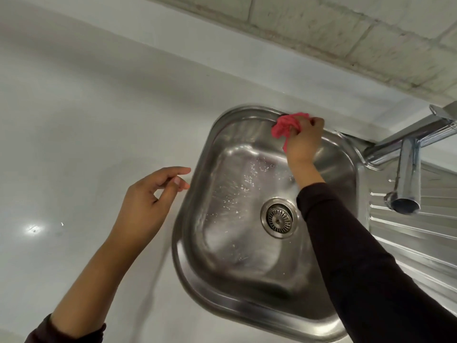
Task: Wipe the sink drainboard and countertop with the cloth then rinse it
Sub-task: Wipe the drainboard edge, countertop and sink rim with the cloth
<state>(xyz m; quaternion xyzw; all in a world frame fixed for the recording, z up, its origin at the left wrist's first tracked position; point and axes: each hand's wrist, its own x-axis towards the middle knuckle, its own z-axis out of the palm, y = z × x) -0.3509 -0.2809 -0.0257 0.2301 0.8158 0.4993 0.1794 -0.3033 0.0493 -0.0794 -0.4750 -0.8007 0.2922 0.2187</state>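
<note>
The right hand (303,137) is pinching a bunched pink cloth (286,127) against the sink (197,256) rim's far edge to scrub it, while the left hand (148,201) is hovering loosely spread above the surface (74,144).

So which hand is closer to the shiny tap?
The right hand. It holds the pink cloth at the sink's far rim, just left of the tap. The left hand hovers over the countertop, across the sink.

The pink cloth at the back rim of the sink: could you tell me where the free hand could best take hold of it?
Grip the loose bunched end of the pink cloth, coming from the left; the right hand covers its right side.
</note>
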